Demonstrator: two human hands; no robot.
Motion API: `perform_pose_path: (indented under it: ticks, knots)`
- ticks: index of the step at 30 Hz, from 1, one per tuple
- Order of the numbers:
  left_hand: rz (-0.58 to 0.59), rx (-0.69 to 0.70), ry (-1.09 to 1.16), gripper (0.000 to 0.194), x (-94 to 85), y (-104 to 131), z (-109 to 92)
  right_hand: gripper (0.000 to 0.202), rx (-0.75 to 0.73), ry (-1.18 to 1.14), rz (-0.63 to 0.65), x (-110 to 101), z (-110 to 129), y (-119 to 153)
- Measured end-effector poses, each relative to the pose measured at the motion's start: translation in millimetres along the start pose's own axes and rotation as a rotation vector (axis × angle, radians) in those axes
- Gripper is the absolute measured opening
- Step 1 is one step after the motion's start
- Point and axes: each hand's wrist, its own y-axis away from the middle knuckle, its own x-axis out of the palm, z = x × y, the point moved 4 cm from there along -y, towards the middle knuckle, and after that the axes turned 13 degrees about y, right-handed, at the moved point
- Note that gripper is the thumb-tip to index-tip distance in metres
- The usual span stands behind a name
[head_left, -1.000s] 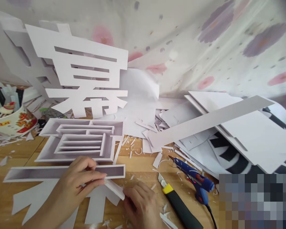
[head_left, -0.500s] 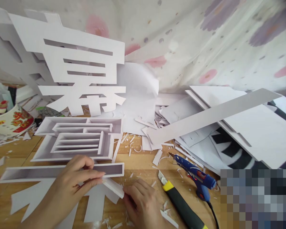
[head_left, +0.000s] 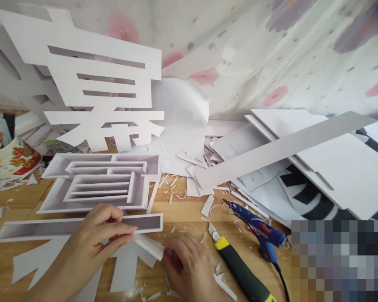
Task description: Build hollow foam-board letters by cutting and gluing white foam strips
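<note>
My left hand pinches the near end of a narrow white foam board strip between thumb and fingertips. The strip stands on edge over a flat cut-out character piece, whose arms spread out beneath my hand. Curled fingers of my right hand rest at the strip's right end, with the fingertips mostly hidden. Just behind my left hand lies the raised-edge bar of the character, and beyond it a walled, box-like part with inner ribs.
To the right lie a black-and-yellow utility knife with its blade out and a blue glue gun. Behind are a large white cut-out character, a long board strip and stacked sheets. A patterned paper bowl stands left; scraps litter the wood.
The view has shifted slightly. My left hand keeps its pinch on the strip, and my right hand stays curled by the strip's end with only a tiny shift.
</note>
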Motion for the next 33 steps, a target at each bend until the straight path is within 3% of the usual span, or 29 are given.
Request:
perform_pose_path:
  ticks: [14,33]
  knots:
    - [-0.021,-0.049,0.029,0.018,1.9,1.1,-1.6,0.014,0.098,-0.001,0.008,4.4,-4.0,3.6]
    - [-0.010,-0.054,0.013,0.018,2.5,0.7,-0.9,0.018,0.037,-0.044,0.005,1.3,-1.8,-1.2]
